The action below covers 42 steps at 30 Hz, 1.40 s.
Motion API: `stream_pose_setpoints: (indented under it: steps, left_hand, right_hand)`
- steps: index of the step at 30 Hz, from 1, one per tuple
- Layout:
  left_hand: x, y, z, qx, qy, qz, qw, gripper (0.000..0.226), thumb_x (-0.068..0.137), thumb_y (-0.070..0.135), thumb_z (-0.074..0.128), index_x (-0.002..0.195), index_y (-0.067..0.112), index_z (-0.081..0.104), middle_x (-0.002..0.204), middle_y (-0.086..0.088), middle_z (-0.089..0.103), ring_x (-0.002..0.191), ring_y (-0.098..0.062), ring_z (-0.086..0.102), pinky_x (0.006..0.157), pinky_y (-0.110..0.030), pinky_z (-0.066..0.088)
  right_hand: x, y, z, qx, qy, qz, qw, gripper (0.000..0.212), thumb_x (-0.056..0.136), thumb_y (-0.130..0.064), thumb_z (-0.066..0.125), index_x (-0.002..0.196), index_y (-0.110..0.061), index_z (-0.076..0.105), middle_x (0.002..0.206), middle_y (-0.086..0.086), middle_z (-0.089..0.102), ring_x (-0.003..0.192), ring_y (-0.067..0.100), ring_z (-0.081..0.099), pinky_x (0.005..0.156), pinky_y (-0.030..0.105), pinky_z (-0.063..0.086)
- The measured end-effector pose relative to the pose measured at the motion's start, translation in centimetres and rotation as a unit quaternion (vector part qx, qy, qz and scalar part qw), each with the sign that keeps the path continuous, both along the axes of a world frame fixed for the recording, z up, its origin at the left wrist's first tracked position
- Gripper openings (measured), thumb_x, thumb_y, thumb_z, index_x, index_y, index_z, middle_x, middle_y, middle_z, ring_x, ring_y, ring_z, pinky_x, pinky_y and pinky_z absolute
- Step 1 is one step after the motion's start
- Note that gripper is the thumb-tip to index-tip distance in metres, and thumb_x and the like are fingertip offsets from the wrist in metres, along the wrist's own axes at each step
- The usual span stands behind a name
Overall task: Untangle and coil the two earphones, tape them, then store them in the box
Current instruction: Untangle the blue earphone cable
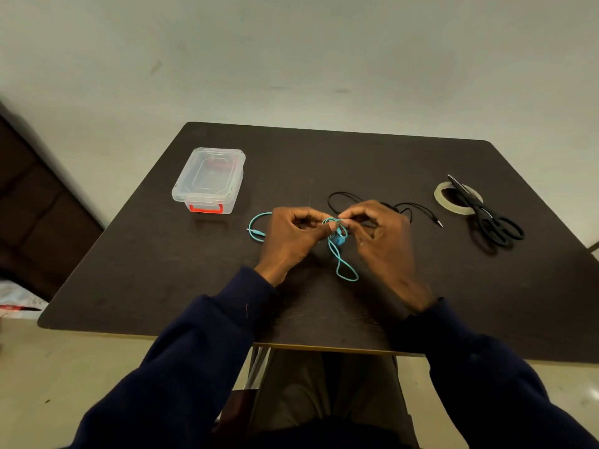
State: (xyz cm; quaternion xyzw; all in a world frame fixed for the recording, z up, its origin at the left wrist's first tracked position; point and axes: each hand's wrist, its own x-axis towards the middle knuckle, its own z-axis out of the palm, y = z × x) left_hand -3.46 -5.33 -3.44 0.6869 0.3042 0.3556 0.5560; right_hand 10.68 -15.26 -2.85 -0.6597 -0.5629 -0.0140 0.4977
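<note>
Head: earphone [334, 251] between left hand [293, 234], right hand [382, 241]

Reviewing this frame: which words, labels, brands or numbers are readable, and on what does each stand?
No text is readable.
Clear plastic box with red latch: no legible label.
Tape roll, black scissors, teal earphone, black earphone: no markings visible.
White-and-red printed wrapper on the floor, far left: print too blurred to read.

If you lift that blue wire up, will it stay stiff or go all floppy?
Probably floppy: the blue wire sags in loose loops below the left hand and right hand. Likely light too, since fingertip pinches hold it up. It may snag, being bunched between the hands.
</note>
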Motion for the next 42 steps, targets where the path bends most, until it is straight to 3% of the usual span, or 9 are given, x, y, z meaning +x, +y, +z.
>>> stream_pose_setpoints:
  steps: [6, 15, 18, 23, 26, 31, 34, 38, 42]
  left_hand:
    - [-0.4, 0.7, 0.4, -0.020, 0.030, 0.014, 0.999, 0.008, 0.083, 0.010, 0.081, 0.090, 0.009, 0.081, 0.081, -0.004, 0.078, 0.084, -0.027, 0.075, 0.080, -0.045, 0.062]
    - [0.1, 0.2, 0.9, 0.080, 0.064, 0.029, 0.994, 0.008, 0.079, 0.013, 0.084, 0.087, 0.010, 0.082, 0.079, 0.002, 0.078, 0.072, -0.008, 0.074, 0.070, -0.026, 0.061]
    - [-0.4, 1.1, 0.9, 0.077, 0.076, 0.055, 0.993, 0.006, 0.079, 0.011, 0.083, 0.085, 0.013, 0.082, 0.079, 0.005, 0.078, 0.074, -0.009, 0.075, 0.074, -0.034, 0.063]
    - [-1.1, 2.0, 1.5, 0.062, 0.083, 0.064, 0.993, 0.005, 0.077, 0.010, 0.083, 0.081, 0.012, 0.082, 0.076, 0.006, 0.078, 0.074, -0.012, 0.075, 0.076, -0.038, 0.062]
    - [-0.7, 1.6, 1.6, 0.075, 0.082, 0.059, 0.992, 0.004, 0.076, 0.010, 0.083, 0.079, 0.012, 0.082, 0.075, 0.006, 0.078, 0.072, -0.010, 0.074, 0.075, -0.037, 0.063]
    - [-0.3, 1.2, 1.6, 0.067, 0.074, 0.052, 0.994, 0.005, 0.075, 0.010, 0.084, 0.079, 0.012, 0.082, 0.074, 0.004, 0.077, 0.073, -0.012, 0.075, 0.073, -0.033, 0.062]
    - [-0.8, 1.5, 1.6, 0.064, 0.076, 0.085, 0.991, 0.006, 0.075, 0.008, 0.083, 0.077, 0.013, 0.082, 0.072, 0.005, 0.077, 0.070, -0.009, 0.074, 0.070, -0.028, 0.062]
    - [-2.1, 2.6, 1.2, 0.042, 0.087, 0.105, 0.990, 0.005, 0.077, 0.010, 0.083, 0.079, 0.013, 0.081, 0.074, 0.005, 0.077, 0.071, -0.008, 0.074, 0.074, -0.032, 0.063]
    - [-1.9, 2.0, 1.5, 0.064, 0.084, 0.083, 0.991, 0.004, 0.076, 0.009, 0.083, 0.078, 0.012, 0.081, 0.075, 0.005, 0.077, 0.072, -0.008, 0.074, 0.074, -0.031, 0.063]
  right_hand:
    - [-0.5, -0.2, -0.4, 0.001, 0.311, 0.009, 0.950, 0.008, 0.092, 0.004, 0.067, 0.096, -0.001, 0.072, 0.090, 0.007, 0.078, 0.086, 0.020, 0.076, 0.075, 0.029, 0.062]
    - [0.8, 0.4, 1.5, -0.112, -0.184, -0.007, 0.976, 0.012, 0.088, -0.024, 0.072, 0.094, -0.015, 0.078, 0.090, 0.002, 0.072, 0.081, 0.014, 0.063, 0.074, 0.037, 0.057]
    - [1.0, 0.3, 1.0, -0.068, -0.168, -0.052, 0.982, 0.007, 0.092, -0.014, 0.067, 0.094, -0.014, 0.073, 0.093, 0.002, 0.069, 0.086, 0.016, 0.060, 0.075, 0.029, 0.049]
    - [1.4, -0.3, 0.0, -0.054, 0.103, -0.052, 0.992, 0.017, 0.093, -0.006, 0.068, 0.104, -0.017, 0.075, 0.102, -0.004, 0.072, 0.090, 0.013, 0.068, 0.074, 0.028, 0.059]
    - [0.5, -0.1, 0.8, -0.080, -0.043, -0.043, 0.995, 0.031, 0.086, -0.018, 0.079, 0.116, -0.017, 0.071, 0.103, -0.006, 0.067, 0.092, 0.008, 0.061, 0.076, 0.016, 0.050]
    - [0.2, 1.1, 2.3, -0.147, -0.269, -0.058, 0.950, 0.019, 0.091, -0.030, 0.073, 0.104, -0.018, 0.078, 0.092, 0.003, 0.069, 0.093, 0.021, 0.053, 0.075, 0.034, 0.044]
    - [0.8, 0.5, 2.2, -0.082, -0.154, -0.055, 0.983, 0.010, 0.090, -0.026, 0.074, 0.092, -0.017, 0.080, 0.082, -0.004, 0.068, 0.083, 0.014, 0.055, 0.071, 0.026, 0.041]
    - [2.6, -1.6, 2.4, 0.028, 0.262, -0.076, 0.962, 0.014, 0.085, -0.005, 0.076, 0.083, -0.018, 0.080, 0.079, -0.004, 0.077, 0.072, 0.001, 0.065, 0.066, 0.018, 0.047]
    - [2.8, -2.7, 1.6, -0.081, 0.203, -0.088, 0.972, 0.028, 0.084, 0.003, 0.070, 0.103, -0.018, 0.075, 0.103, 0.003, 0.076, 0.084, 0.004, 0.066, 0.073, 0.018, 0.052]
